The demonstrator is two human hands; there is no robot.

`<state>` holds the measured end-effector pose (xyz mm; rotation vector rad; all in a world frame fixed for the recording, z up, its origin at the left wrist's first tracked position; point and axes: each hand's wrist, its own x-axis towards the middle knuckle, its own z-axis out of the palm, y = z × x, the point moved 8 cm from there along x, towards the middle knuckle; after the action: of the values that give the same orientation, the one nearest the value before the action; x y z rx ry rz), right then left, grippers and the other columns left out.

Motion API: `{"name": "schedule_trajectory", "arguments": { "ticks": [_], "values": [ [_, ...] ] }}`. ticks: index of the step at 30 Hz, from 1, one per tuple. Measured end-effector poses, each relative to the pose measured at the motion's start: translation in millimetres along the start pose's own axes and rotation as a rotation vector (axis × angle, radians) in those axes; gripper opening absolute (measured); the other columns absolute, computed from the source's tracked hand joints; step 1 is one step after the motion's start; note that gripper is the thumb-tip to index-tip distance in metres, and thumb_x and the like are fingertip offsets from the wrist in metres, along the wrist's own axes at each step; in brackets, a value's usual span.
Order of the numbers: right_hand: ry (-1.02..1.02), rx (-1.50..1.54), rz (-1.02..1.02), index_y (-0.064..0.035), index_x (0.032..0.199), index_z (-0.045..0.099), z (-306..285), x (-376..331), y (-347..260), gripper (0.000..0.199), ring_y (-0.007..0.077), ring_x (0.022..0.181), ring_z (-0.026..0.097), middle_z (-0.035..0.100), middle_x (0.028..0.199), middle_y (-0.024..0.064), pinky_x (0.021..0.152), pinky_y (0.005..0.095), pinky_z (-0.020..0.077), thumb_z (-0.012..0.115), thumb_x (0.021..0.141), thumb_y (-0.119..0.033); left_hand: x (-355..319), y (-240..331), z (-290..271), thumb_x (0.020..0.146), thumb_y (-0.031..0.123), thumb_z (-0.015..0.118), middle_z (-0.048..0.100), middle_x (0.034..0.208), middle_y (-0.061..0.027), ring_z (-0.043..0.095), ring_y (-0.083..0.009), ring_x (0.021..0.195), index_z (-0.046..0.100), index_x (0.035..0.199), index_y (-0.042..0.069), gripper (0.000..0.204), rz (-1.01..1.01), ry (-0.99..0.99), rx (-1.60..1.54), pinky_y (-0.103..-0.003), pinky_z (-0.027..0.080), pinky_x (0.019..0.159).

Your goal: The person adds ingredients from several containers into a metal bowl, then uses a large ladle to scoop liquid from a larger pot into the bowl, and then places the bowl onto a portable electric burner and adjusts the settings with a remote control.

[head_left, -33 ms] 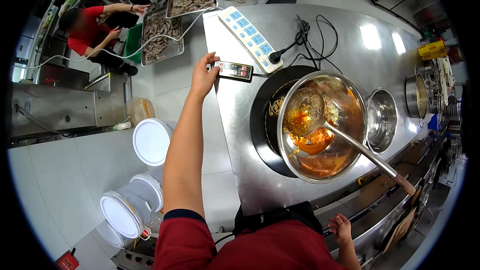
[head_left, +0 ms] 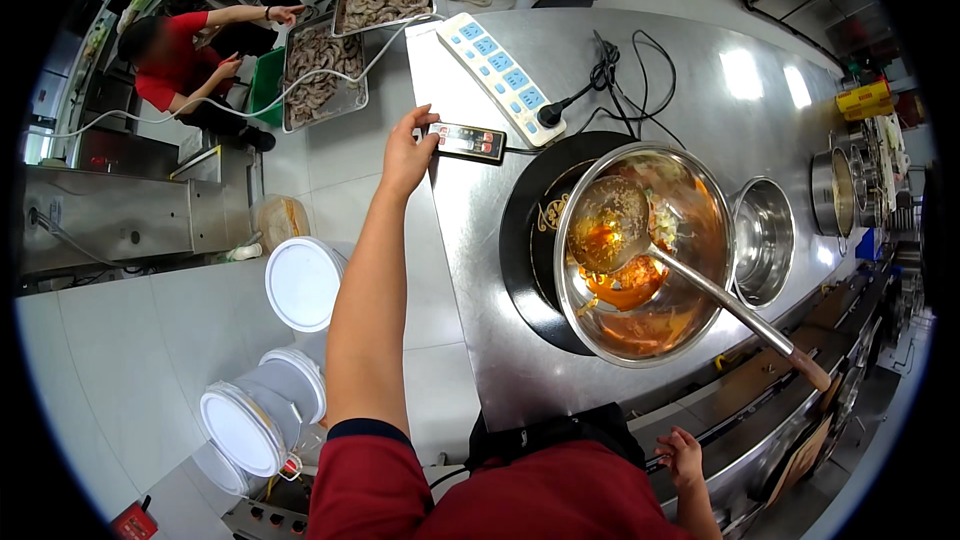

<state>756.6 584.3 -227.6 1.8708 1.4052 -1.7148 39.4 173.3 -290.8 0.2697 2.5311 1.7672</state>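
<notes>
Bright overhead light glares off the steel counter — edges bend, corners black.

We cannot read the small controller display; our right hand sits half hidden below the counter.

Counter left edge: your left hand sits at the control box, power strip just beyond.
Centre: wok and ladle block you.
Far counter: open past the cables.
</notes>
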Motion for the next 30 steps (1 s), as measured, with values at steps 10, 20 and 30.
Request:
{"name": "schedule_trajectory", "arguments": {
  "ticks": [10,20,30],
  "values": [
    [-0.002,-0.005,0.016,0.0041,0.133,0.044,-0.7,2.6,6.0,0.044,0.0219,0.067,0.068,0.067,0.096,0.0175,0.05,0.029,0.0548,0.055,0.098,-0.021,5.9,9.2,4.9,0.082,0.003,0.066,0.069,0.102,-0.009,0.067,-0.0157,0.076,0.059,0.125,0.001,0.043,-0.167,0.048,-0.033,-0.029,0.053,0.072],
    [-0.01,-0.021,0.023,0.0032,0.136,0.042,2.1,-2.0,7.3,0.047,0.0217,0.068,0.068,0.066,0.1,0.0185,0.052,0.0286,0.0549,0.053,0.098,-0.023,13.1,4.6,7.3,0.081,0.002,0.07,0.068,0.098,-0.0091,0.066,-0.0148,0.072,0.06,0.121,-0.002,0.041,-0.177,0.01,-0.061,-0.027,0.055,0.065],
    [-0.023,-0.037,0.014,0.0032,0.136,0.042,8.6,4.2,2.0,0.046,0.0222,0.069,0.068,0.067,0.1,0.0197,0.052,0.029,0.0553,0.053,0.098,-0.022,24.9,-10.1,12.4,0.079,-0.005,0.069,0.067,0.091,-0.0087,0.065,-0.0156,0.073,0.062,0.113,-0.004,0.034,-0.291,-0.089,-0.109,-0.028,0.055,0.063]
  ]
}}
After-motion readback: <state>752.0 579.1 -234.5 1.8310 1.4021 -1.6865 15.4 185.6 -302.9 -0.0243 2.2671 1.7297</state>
